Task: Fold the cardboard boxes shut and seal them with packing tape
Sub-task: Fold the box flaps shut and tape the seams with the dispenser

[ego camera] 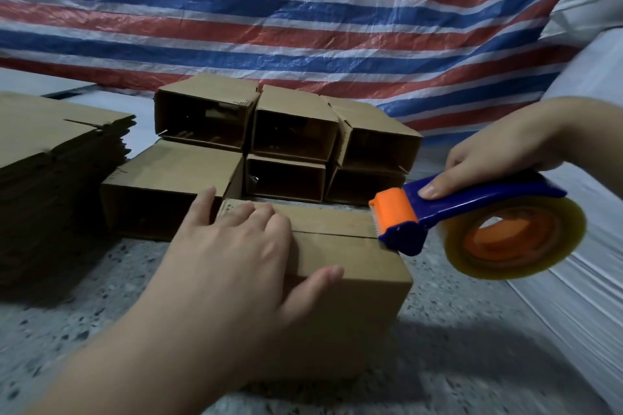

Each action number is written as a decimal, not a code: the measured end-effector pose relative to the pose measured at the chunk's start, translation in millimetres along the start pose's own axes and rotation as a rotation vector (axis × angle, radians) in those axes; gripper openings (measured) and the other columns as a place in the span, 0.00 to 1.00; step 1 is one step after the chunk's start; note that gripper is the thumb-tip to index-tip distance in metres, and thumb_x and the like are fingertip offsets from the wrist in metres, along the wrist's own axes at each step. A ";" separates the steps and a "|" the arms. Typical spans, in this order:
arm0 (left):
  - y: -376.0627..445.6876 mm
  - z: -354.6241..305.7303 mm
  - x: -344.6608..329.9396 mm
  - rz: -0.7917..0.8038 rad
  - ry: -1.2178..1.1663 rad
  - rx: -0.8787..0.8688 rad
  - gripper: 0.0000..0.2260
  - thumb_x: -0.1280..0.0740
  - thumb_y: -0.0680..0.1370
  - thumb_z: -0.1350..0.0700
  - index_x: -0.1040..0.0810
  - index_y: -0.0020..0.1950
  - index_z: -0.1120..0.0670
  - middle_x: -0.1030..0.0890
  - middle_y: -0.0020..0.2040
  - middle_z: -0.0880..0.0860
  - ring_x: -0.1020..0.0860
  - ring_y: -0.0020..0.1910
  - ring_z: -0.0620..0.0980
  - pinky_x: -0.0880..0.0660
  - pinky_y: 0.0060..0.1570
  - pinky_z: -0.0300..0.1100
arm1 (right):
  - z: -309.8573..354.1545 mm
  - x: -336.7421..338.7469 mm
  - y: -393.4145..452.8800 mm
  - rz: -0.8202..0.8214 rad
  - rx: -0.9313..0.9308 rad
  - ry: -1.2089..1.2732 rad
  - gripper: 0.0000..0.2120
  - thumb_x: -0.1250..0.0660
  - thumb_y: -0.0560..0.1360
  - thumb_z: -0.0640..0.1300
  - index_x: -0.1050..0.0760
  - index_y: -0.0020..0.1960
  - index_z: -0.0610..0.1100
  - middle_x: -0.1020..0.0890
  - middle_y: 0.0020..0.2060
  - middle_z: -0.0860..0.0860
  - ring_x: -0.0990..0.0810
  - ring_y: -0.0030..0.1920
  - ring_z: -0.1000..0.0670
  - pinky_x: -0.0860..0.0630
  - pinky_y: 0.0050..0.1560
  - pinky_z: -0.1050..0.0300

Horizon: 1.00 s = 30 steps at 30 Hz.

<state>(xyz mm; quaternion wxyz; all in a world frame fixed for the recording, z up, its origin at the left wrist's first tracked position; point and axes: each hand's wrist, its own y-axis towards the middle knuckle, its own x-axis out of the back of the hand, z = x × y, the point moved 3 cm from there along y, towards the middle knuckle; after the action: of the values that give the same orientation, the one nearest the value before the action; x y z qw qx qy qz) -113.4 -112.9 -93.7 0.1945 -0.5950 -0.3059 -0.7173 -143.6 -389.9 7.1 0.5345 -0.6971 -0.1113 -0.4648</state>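
Behind everything hangs a red, white and blue striped tarp point(303, 10), and below it the speckled floor point(101, 296) carries your work. At far left sits a stack of flat cardboard blanks point(50, 152); in the middle, six open boxes point(290, 138) lie on their sides in two rows, mouths toward you. Nearest you stands the box point(354, 280) you are sealing, its two top flaps folded down so that the seam point(337, 233) between them runs left to right across the top. Your left hand point(236, 246) lies flat on the left part of that top, fingers straight and spread, thumb hooked over the near edge, pressing the flaps shut. Your right hand point(488, 152) has its fingers curled round the blue handle of the tape dispenser point(472, 212), whose roll of clear tape point(515, 239) hangs off to the right of the box. The orange blade end point(394, 212) sits right at the right-hand end of the seam, touching or just above the corner; which of the two is hard to tell. So the seam stretches leftward from the dispenser toward your left hand, and the pull probably has to follow that line. Your left hand lies in that path and may need to shift as the tape comes.
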 end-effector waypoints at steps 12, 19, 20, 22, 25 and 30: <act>37.9 -54.1 -24.6 0.020 0.032 -0.119 0.43 0.56 0.75 0.29 0.57 0.80 0.56 0.53 0.81 0.57 0.53 0.80 0.55 0.55 0.76 0.52 | -7.0 -5.7 1.7 0.031 0.047 0.056 0.32 0.29 0.55 0.78 0.14 0.40 0.51 0.14 0.40 0.46 0.16 0.37 0.49 0.20 0.40 0.58; 32.7 -52.5 -23.4 -0.081 -0.026 -0.134 0.45 0.64 0.68 0.30 0.56 0.80 0.54 0.50 0.81 0.55 0.51 0.79 0.52 0.54 0.76 0.50 | -33.3 2.9 -27.7 0.004 0.028 0.039 0.43 0.28 0.45 0.82 0.14 0.42 0.46 0.15 0.37 0.45 0.18 0.36 0.48 0.23 0.45 0.54; 31.6 -52.2 -23.6 -0.102 -0.043 -0.140 0.44 0.65 0.68 0.30 0.57 0.79 0.51 0.50 0.81 0.55 0.51 0.79 0.52 0.54 0.76 0.50 | -37.1 2.5 -31.0 -0.011 -0.006 0.006 0.46 0.28 0.44 0.82 0.14 0.43 0.45 0.15 0.38 0.45 0.18 0.37 0.47 0.23 0.46 0.53; 29.2 -52.8 -23.8 -0.136 -0.057 -0.159 0.39 0.68 0.69 0.30 0.63 0.77 0.45 0.48 0.81 0.55 0.49 0.79 0.53 0.52 0.76 0.50 | -35.5 -3.8 -30.9 -0.057 -0.081 -0.097 0.47 0.31 0.44 0.84 0.15 0.45 0.46 0.13 0.38 0.47 0.16 0.37 0.49 0.23 0.45 0.55; 28.3 -53.7 -24.4 -0.142 -0.029 -0.169 0.38 0.73 0.66 0.31 0.64 0.75 0.43 0.46 0.80 0.56 0.46 0.79 0.54 0.50 0.76 0.51 | -20.5 -26.6 -10.9 -0.118 -0.147 -0.227 0.39 0.34 0.55 0.82 0.17 0.43 0.49 0.14 0.32 0.53 0.16 0.34 0.54 0.24 0.37 0.60; 29.4 -54.3 -23.7 -0.138 -0.012 -0.159 0.37 0.73 0.66 0.31 0.65 0.73 0.44 0.45 0.80 0.56 0.46 0.78 0.54 0.50 0.76 0.51 | -30.7 -70.9 34.5 -0.155 -0.229 -0.485 0.31 0.36 0.66 0.79 0.25 0.40 0.50 0.18 0.39 0.53 0.20 0.39 0.52 0.28 0.36 0.58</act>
<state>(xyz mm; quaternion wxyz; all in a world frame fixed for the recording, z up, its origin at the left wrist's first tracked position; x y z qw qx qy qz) -129.2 -172.9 -116.4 0.0951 -0.5903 -0.2895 -0.7475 -175.9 -405.7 -69.5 0.3729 -0.8331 -0.2359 -0.3337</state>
